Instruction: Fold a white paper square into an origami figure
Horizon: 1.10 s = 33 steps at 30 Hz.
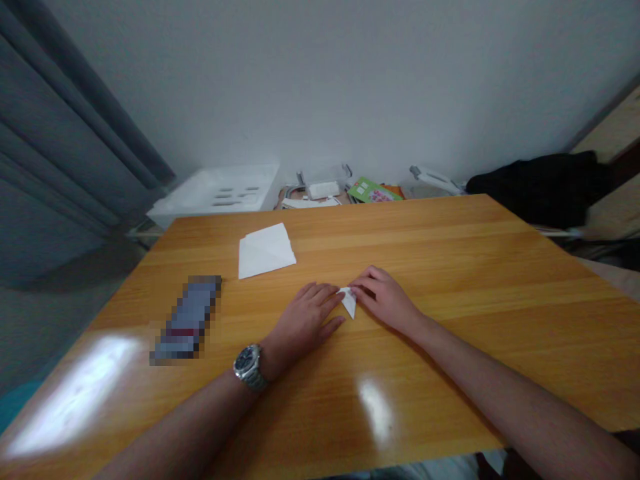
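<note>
Nearest you, a metal watch (247, 363) is circling your L wrist above the counter (460, 260). Your L hand (307, 320) is lying palm-down, fingers fairly straight & side by side, thumb apart; a fingertip is touching the L side of the small folded paper (349, 305), prob. steadying it. Your R hand (389, 300) is pinching its upper R corner, thumb & index narrow on it, prob. b/c such a tiny pc. is leaving no room for a full grip. That paper is sitting btwn both hands, its point facing roughly your way.

Off L, well apart, a dark device (190, 317), pixelated, is lying flat, likely aside so it isn't crowding your hands. Farther out, the larger white paper (267, 250) is lying flat, seemingly w/in L reach. Past the far edge, a white tray (210, 197), green booklet (373, 191) & misc. clutter are lining the wall (340, 80), prob. as storage; black cloth (540, 187) is bunching at far R, reason unclear.
</note>
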Each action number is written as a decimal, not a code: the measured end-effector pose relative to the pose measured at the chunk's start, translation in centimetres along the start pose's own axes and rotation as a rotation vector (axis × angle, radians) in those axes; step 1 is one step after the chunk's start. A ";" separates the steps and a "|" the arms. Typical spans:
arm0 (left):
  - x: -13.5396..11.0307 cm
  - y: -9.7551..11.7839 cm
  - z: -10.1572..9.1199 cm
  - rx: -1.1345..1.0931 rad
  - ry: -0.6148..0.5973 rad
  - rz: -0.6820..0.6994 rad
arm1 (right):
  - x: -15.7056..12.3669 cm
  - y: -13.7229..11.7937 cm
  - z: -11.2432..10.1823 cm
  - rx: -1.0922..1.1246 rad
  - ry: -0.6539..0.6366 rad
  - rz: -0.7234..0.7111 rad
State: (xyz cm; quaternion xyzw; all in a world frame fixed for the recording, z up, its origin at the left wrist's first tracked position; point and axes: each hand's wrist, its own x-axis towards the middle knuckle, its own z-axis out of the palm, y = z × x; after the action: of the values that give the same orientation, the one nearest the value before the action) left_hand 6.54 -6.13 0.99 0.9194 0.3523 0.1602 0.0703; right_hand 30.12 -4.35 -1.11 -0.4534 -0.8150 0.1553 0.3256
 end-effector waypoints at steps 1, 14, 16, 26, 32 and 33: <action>0.0 -0.1 -0.1 0.014 -0.002 -0.008 | 0.0 0.0 -0.1 -0.019 -0.002 -0.024; 0.1 0.3 -0.2 0.039 -0.028 -0.025 | -0.7 -1.6 -1.0 -0.322 -0.188 -0.059; 0.0 0.4 -0.2 0.039 -0.038 -0.018 | -0.8 -1.6 -1.1 -0.335 -0.209 -0.046; -0.2 0.7 0.0 0.030 -0.051 -0.084 | -0.9 -1.2 -2.1 -0.365 -0.285 -0.023; -0.4 0.6 0.3 0.050 -0.047 -0.080 | -0.9 -1.3 -2.7 -0.408 -0.286 -0.029; -0.4 0.6 0.4 0.048 -0.045 -0.076 | -0.9 -1.3 -2.7 -0.412 -0.292 -0.028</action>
State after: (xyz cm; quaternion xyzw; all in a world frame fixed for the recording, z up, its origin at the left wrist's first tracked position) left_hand 6.79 -6.81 0.66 0.9102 0.3889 0.1283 0.0620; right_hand 31.41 -5.90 1.23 -0.4715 -0.8741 0.0452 0.1075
